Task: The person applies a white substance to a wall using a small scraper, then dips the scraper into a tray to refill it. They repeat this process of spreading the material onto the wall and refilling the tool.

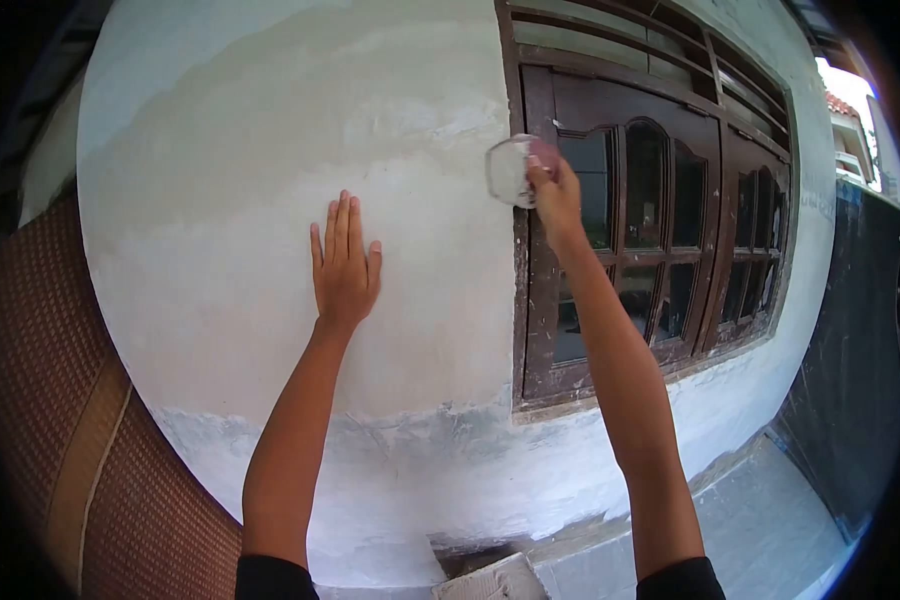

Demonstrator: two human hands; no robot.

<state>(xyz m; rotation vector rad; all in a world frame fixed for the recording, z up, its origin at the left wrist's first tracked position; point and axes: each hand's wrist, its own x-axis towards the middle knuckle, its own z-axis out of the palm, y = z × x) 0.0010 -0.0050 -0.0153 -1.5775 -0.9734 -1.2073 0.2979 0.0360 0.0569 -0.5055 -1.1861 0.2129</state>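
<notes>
Laid flat with straight, slightly parted fingers and the thumb out to the right, the left hand (346,275) faces the plastered wall (420,330) palm-first and appears to rest on it, grasping nothing. Farther right and higher, the right hand (557,195) is closed around the edge of a rounded pale object (508,172), blurred, with a pinkish part by the fingers; what it is, I cannot tell. That object overlaps the left edge of the brown window frame (518,300) in view; whether it touches the wall is unclear.

At far left stands a brown woven panel (30,310) crossed by a wooden strip (82,480). Patchy white and grey coats cover the wall, and a pale block (495,581) sits at its foot. Rightward come dark shutters (708,210) with glass panes, then a dark panel (850,340) and, beyond it, a red-tiled roof (842,106).
</notes>
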